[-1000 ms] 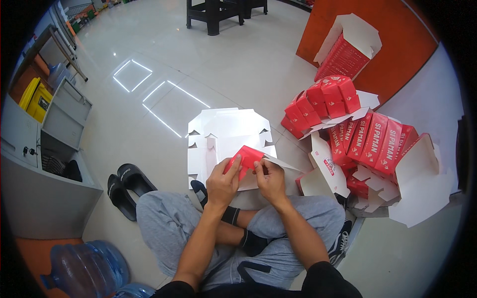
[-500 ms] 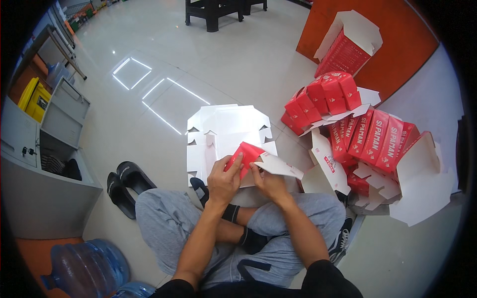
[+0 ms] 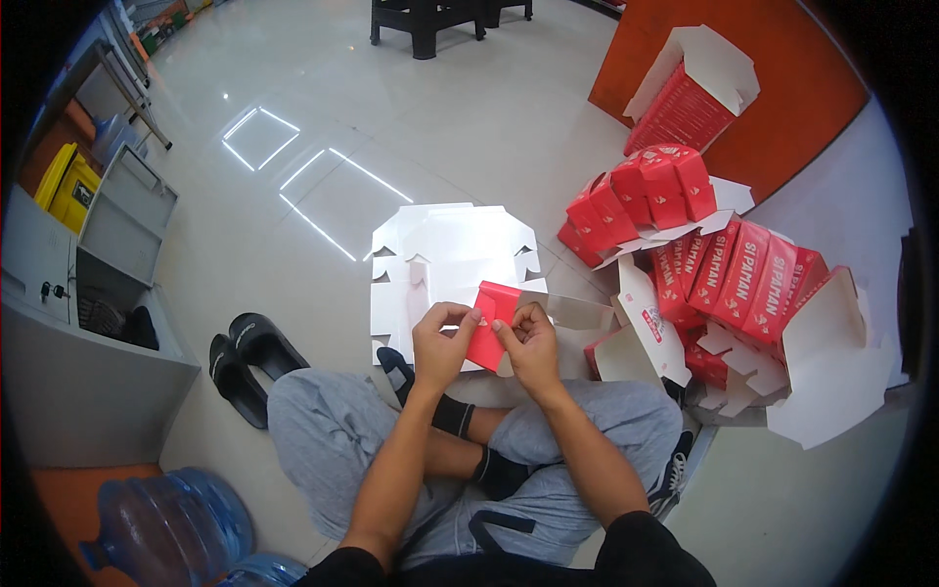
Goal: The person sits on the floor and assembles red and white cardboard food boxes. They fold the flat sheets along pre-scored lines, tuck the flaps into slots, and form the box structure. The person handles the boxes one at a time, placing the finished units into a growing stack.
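A small red cardboard box, partly folded and pale inside, is held between both hands above my crossed legs. My left hand pinches its left edge with thumb and fingers. On the other side my right hand has curled fingers and its thumb pressed on the red face. A pale open flap sticks out to the right beyond that hand. Just beneath and beyond the box lie flat white die-cut box blanks on the floor.
At my right stand folded red boxes in an opened carton, more red boxes behind, and a tall open box by an orange panel. Black slides, a grey cabinet and a blue water jug are on the left.
The red box has turned so that its red face shows more. My right hand has shifted up and right, its thumb now on that face. The pale flap points further right.
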Motion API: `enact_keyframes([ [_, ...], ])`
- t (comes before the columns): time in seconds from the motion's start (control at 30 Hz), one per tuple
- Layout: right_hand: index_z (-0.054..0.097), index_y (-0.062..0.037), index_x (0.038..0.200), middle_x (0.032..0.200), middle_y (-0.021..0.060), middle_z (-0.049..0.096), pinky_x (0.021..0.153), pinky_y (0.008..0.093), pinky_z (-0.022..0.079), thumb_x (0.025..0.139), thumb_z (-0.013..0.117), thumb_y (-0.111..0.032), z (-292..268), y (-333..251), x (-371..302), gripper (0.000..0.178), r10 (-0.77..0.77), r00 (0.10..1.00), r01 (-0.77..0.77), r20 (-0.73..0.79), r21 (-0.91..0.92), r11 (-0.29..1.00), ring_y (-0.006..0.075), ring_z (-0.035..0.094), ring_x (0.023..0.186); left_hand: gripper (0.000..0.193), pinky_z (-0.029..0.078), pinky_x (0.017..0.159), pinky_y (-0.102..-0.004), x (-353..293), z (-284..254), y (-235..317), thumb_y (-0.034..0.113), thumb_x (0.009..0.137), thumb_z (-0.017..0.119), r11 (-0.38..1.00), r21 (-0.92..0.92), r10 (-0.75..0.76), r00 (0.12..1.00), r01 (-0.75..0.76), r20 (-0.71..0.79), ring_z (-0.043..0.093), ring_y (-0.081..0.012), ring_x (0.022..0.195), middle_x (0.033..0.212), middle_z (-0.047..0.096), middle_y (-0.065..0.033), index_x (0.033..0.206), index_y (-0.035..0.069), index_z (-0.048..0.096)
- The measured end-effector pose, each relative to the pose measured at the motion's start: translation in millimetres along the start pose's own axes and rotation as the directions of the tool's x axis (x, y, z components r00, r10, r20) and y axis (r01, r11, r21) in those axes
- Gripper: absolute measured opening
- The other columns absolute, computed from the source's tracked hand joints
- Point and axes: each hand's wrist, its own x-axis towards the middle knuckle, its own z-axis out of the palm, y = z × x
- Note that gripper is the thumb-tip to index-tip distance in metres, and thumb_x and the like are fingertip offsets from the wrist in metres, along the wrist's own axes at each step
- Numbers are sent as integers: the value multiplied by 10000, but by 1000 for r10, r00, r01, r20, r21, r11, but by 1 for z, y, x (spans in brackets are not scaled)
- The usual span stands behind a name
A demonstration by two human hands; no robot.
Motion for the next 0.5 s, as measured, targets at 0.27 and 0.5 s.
enact_keyframes([
  [0.27,627,-3,1055,941,50,662,753,297,539,922,733,-140,-10,-5,0,219,253,933,-241,255,-79,967,125,633,862,311,542,790,-258,25,6,-6,222,993,660,927,-354,-63,980,128,189,651,-117,868,987,714,-66,1226,16,672],
  [0.5,618,0,1010,787,79,633,697,344,502,904,717,-202,-9,6,-3,248,106,979,-54,176,-278,959,159,607,752,276,526,838,-264,30,-8,-34,206,992,665,973,5,-219,923,229,317,652,-117,908,1013,715,-65,1150,-17,706],
])
